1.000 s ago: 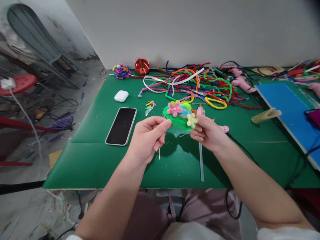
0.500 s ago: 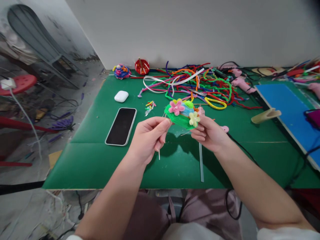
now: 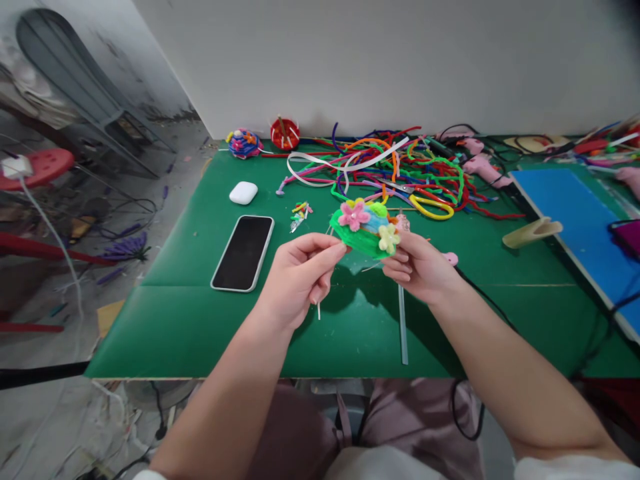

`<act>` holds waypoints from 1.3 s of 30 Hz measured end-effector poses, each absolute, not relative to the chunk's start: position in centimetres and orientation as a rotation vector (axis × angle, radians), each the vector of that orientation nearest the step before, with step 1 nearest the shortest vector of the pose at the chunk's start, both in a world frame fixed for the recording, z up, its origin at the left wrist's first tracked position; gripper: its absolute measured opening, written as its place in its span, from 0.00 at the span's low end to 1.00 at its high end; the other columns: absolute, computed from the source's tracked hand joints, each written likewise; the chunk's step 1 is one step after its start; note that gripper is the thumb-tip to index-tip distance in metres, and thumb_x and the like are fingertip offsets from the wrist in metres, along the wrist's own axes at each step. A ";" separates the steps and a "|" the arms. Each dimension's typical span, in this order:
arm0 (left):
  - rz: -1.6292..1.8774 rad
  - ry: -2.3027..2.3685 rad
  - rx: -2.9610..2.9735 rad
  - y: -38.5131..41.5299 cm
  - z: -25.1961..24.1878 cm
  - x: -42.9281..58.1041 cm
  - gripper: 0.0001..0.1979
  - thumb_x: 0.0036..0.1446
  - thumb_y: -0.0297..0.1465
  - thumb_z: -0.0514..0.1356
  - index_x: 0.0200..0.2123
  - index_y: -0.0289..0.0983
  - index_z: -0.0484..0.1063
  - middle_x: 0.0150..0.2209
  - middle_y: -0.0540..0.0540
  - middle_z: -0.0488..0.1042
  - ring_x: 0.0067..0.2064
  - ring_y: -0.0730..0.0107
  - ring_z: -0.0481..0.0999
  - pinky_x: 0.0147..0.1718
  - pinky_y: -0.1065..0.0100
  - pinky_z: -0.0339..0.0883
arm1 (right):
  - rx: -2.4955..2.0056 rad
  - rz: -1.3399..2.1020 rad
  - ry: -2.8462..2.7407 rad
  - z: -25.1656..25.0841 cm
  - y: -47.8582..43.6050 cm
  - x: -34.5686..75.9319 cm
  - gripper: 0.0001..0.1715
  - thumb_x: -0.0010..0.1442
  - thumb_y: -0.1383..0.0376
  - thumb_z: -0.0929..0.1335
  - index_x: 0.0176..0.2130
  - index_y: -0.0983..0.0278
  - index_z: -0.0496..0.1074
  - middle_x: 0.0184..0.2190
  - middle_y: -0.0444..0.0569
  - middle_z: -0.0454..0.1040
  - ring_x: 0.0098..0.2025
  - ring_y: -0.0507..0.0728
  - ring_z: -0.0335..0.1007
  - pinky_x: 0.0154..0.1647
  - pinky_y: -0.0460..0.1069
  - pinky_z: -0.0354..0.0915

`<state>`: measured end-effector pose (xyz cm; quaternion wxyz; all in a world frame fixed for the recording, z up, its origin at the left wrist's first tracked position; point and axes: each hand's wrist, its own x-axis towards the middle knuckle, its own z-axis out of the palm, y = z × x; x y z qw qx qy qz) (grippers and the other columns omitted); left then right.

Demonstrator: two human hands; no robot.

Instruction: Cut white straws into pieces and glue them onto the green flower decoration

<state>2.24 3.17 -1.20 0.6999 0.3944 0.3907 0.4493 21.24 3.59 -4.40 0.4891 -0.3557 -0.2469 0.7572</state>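
A green fuzzy craft piece [image 3: 367,241] with a pink flower, a pale yellow flower and a light blue patch is held above the green table [image 3: 170,327]. My left hand [image 3: 307,273] pinches its lower left edge, and a thin white strip sticks out below those fingers. Its right end is gripped by my right hand [image 3: 420,267], near the yellow flower. A clear stick [image 3: 403,327] lies on the table beneath my right hand. The undersides of the piece and some fingertips are hidden.
Left of my hands lie a phone [image 3: 243,253] and a white case [image 3: 243,193]. Behind are tangled pipe cleaners [image 3: 425,167], yellow-handled scissors [image 3: 433,208] and a pink glue gun [image 3: 485,169]. A bamboo piece [image 3: 533,232] and blue board [image 3: 560,200] lie right.
The fingertips of my left hand have shifted slightly to the right along the lower edge of the green piece. My right hand and the piece have hardly moved.
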 end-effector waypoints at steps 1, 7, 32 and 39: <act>1.011 0.865 0.878 3.2 -1.3 2.2 0.06 0.47 0.31 0.65 0.26 0.36 0.72 0.12 0.59 0.62 0.10 0.88 0.54 0.09 0.82 0.47 | -0.862 1.846 -0.599 -4.4 3.6 21.2 0.23 0.52 0.64 0.70 0.21 0.63 0.51 0.15 0.35 0.48 0.15 0.43 0.39 0.12 0.38 0.41; 0.997 0.838 0.892 3.2 -1.4 2.1 0.05 0.48 0.31 0.65 0.26 0.36 0.72 0.13 0.58 0.63 0.10 0.88 0.54 0.09 0.83 0.47 | -0.853 1.841 -0.573 -4.3 3.7 21.2 0.22 0.52 0.64 0.70 0.21 0.63 0.52 0.14 0.34 0.49 0.14 0.42 0.40 0.12 0.39 0.41; 0.909 0.853 0.866 3.2 -1.2 2.1 0.07 0.51 0.33 0.62 0.27 0.36 0.72 0.12 0.58 0.60 0.10 0.89 0.51 0.11 0.80 0.39 | -0.886 1.813 -0.609 -4.6 4.1 22.1 0.21 0.54 0.65 0.69 0.21 0.63 0.53 0.15 0.34 0.45 0.15 0.43 0.37 0.12 0.39 0.41; 0.771 0.916 0.880 3.3 -2.2 2.5 0.09 0.50 0.36 0.63 0.30 0.36 0.73 0.11 0.58 0.58 0.11 0.88 0.50 0.10 0.80 0.38 | -0.857 1.745 -0.607 -4.2 4.3 23.2 0.22 0.51 0.64 0.72 0.21 0.62 0.54 0.14 0.33 0.41 0.14 0.43 0.31 0.11 0.39 0.38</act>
